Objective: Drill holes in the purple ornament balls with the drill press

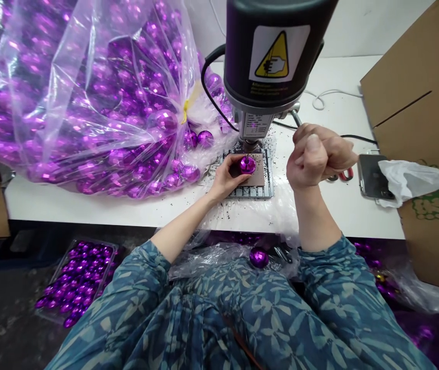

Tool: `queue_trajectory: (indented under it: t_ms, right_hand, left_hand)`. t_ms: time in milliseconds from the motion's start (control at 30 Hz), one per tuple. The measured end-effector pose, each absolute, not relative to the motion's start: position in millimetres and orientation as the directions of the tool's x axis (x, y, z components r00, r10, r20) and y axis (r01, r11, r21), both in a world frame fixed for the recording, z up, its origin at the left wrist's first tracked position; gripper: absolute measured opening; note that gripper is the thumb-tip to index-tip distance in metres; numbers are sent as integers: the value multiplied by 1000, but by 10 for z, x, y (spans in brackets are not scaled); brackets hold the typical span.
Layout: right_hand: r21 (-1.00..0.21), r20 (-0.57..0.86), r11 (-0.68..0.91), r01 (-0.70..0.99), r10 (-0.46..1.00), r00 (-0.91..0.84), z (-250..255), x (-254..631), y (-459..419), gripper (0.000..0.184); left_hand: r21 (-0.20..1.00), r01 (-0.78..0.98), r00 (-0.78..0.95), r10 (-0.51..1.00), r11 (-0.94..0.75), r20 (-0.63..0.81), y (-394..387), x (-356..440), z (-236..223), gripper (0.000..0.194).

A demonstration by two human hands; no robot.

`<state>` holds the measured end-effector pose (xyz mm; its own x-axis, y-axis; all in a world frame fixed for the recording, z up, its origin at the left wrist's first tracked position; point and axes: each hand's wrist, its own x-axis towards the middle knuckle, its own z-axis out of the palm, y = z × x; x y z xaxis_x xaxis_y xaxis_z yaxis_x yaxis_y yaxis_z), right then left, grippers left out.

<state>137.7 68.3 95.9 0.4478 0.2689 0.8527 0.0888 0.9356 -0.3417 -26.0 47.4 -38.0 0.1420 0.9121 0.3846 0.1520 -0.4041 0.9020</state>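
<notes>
Between the thumb and fingers of my left hand (228, 177) is a shiny purple faceted ball (247, 165), held on a brown square board (258, 177). The board lies on the slotted metal base (268, 192) of a bench drill press (269, 56). Directly above the ball is the drill's chuck (250, 145), its bit reaching down to the top of the ball; whether it has gone in I cannot tell. My right hand (317, 154) is closed in a fist around the end of the drill's feed lever (295, 117), whose grip is hidden by the fingers.
A big clear bag (88, 103) of purple balls fills the left side. Dark shavings litter the white table (88, 205). At right are a phone (375, 174), a tissue (412, 180) and a cardboard box (427, 128). Below stands a tub (80, 277) of balls; one loose ball (259, 257) rests near my lap.
</notes>
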Motion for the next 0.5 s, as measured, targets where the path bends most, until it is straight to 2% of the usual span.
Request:
queue_trajectory:
  t_ms: [167,200,267,367,433,500]
  right_hand:
    - [-361,833,930,65,290,470,1239,1291,632,72]
    - [-382,825,923,53,315,470,1363,1269,637,69]
    - [-507,762,862,-16,457,458,1620,1232,671,66]
    - [-561,738,828,-25,513,438,1885,1205,760,60]
    - [-573,726,818,-46,533,434,1943,1202,814,53]
    - [-557,714,821,-123,550,432,1941,1201,844,46]
  left_hand:
    - [911,146,132,920,-386,369,473,-244,-350,58]
    - [912,147,126,922,-382,366,477,-246,-341,58]
    - [909,165,108,923,-384,370,467,-261,-307,57]
    - [858,270,63,897,-438,438,324,-296,-194,52]
    - [777,316,127,836,-545,534,95,-310,-93,46]
    - [687,259,313,732,-679,605,-228,-305,-16,39]
